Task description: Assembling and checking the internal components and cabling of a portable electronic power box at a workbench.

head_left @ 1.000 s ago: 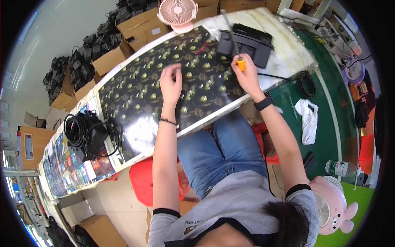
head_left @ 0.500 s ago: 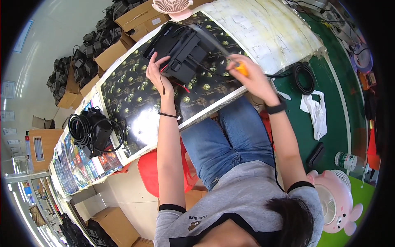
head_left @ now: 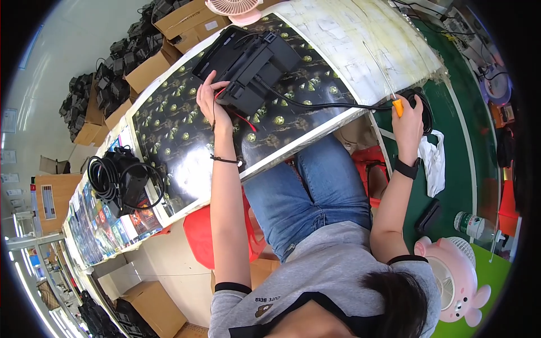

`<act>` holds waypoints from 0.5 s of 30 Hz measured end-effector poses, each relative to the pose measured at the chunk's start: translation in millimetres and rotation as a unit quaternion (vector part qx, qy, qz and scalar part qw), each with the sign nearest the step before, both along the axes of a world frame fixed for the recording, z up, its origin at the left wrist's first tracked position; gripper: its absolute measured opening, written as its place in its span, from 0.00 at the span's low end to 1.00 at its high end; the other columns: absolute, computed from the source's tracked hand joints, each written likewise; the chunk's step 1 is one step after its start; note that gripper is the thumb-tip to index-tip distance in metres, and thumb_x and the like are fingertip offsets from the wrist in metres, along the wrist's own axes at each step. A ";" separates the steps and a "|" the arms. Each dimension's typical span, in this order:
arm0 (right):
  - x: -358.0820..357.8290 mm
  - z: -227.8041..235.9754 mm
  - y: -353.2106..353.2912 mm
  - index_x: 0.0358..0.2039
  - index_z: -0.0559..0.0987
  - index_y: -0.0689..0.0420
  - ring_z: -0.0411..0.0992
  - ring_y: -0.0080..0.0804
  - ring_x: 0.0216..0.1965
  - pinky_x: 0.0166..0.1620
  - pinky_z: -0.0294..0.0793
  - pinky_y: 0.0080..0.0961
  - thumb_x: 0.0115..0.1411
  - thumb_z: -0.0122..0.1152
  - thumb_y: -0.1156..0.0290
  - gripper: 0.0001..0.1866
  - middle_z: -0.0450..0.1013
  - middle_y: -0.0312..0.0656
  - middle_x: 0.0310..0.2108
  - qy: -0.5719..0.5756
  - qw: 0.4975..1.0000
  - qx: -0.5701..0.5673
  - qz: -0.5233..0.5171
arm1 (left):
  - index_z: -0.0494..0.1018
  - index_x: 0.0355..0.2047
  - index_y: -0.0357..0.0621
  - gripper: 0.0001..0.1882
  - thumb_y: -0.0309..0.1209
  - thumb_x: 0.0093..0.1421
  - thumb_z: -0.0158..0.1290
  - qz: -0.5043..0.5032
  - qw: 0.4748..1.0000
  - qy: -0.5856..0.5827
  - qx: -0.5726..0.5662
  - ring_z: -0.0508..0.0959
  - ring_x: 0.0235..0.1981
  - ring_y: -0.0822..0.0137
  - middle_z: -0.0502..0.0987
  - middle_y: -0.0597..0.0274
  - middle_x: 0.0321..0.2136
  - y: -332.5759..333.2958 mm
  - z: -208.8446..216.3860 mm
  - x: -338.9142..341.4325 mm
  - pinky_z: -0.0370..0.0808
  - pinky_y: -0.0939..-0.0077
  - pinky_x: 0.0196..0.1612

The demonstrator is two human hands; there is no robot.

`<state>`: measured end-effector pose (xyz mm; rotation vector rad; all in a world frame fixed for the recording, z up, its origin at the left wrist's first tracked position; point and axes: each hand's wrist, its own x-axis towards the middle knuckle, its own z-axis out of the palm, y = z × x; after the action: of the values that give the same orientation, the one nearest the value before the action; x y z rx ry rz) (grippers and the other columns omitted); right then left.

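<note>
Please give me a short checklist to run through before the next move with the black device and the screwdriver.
1. Left hand steadies the black device: ok.
2. Right hand grips the orange-handled screwdriver: ok.
3. Screwdriver tip at the device: not ok, it is held off to the right.
4. Black cable free of the work spot: cannot tell.
5. Device fully on the table: ok.

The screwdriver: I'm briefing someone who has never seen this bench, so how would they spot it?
Start at the long table with the dark patterned cover. Off its right end, the right hand holds the screwdriver, the only tool with an orange handle and thin shaft.
</note>
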<state>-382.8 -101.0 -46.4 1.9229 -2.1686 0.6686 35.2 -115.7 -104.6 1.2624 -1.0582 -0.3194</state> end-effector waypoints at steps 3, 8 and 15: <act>-9.1 1.6 -0.2 0.44 0.81 0.50 0.77 0.55 0.41 0.42 0.77 0.43 0.55 0.63 0.70 0.14 0.71 0.57 0.52 0.026 1.000 0.007 0.000 | 0.80 0.28 0.40 0.33 0.46 0.71 0.29 0.008 1.000 -0.016 0.005 0.60 0.58 0.58 0.79 0.62 0.49 0.7 1.5 9.3 0.46 0.64 0.66; -3.6 21.7 0.6 0.40 0.83 0.50 0.78 0.50 0.36 0.39 0.79 0.41 0.54 0.63 0.71 0.12 0.79 0.49 0.36 0.057 0.994 0.090 -0.031 | 0.75 0.23 0.41 0.31 0.46 0.71 0.31 0.000 0.999 -0.045 0.028 0.60 0.58 0.58 0.80 0.64 0.46 4.2 0.5 8.3 0.46 0.64 0.65; -13.1 43.4 -6.7 0.39 0.84 0.46 0.78 0.52 0.35 0.37 0.78 0.42 0.54 0.61 0.71 0.12 0.79 0.49 0.33 0.084 0.992 0.046 -0.077 | 0.70 0.20 0.39 0.27 0.43 0.70 0.35 -0.025 1.000 -0.011 0.002 0.66 0.47 0.62 0.79 0.55 0.46 0.2 4.5 1.6 0.55 0.68 0.59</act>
<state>-395.9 -107.7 -3.0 1.7585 -2.2482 0.3725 36.8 -115.5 -100.0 1.2469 -1.1104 -0.3475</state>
